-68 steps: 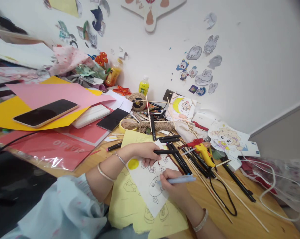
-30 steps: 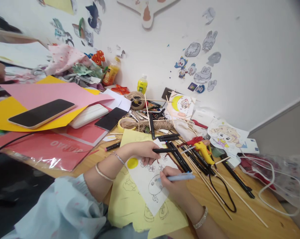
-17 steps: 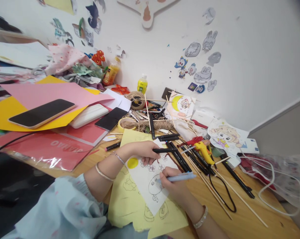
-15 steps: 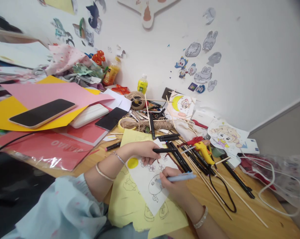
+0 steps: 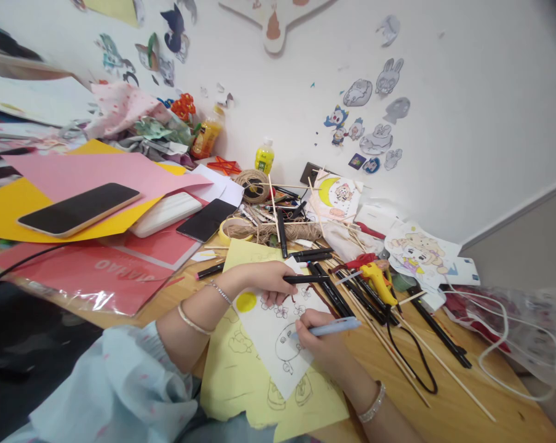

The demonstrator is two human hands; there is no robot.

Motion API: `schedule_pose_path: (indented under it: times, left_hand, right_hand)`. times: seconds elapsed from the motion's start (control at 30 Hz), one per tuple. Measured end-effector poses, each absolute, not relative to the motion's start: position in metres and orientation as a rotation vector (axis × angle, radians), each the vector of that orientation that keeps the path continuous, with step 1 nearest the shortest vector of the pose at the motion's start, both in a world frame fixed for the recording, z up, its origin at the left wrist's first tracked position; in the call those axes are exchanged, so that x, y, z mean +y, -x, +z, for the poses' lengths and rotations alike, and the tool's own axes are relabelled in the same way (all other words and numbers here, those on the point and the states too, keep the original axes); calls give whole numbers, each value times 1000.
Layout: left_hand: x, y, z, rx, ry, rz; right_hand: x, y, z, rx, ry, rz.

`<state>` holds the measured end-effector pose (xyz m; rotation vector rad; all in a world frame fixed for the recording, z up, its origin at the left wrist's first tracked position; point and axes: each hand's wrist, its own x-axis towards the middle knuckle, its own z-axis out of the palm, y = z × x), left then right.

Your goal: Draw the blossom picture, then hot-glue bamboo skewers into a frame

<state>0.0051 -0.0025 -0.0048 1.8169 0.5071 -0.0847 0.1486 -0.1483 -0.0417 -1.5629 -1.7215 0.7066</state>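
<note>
Nearest you, a yellow sheet (image 5: 222,387) is lying at the bottom of the stack, its ragged edge facing you, sketched shoes showing. On it the white paper (image 5: 267,344) is lying directly beneath both your hands, its long axis slanting from far left to near right. Your right hand (image 5: 321,344) is pinching a blue pen (image 5: 337,327), barrel leaning rightward, point aiming at the oval drawing (image 5: 282,352); this hand is sitting nearer the oval than the other. Whether the nib is touching, cannot tell. Your left hand (image 5: 272,280), farther up, is resting over the flower end, fingers curling onto the paper, and is seemingly pinching a black marker (image 5: 309,279) jutting rightward. More markers (image 5: 332,295) are lying just right of the paper, their pale print too small to read; a yellow glue gun (image 5: 378,284) is lying beyond them. To your left, a red folder (image 5: 116,286) is showing pale capitals, seeming to run backwards, no sure reading. Farther off, an orange bottle (image 5: 206,138) and a yellow-green bottle (image 5: 263,159) are standing near the wall, labels not legible.
</note>
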Motion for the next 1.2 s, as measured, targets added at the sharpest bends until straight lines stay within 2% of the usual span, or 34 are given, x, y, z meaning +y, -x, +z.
schedule_pose_path:
  times: [1.2]
  left_hand:
    - [-1,-5,-8,486,-1812,-82]
  right_hand:
    - [-147,-152,-49,-1712,1568,641]
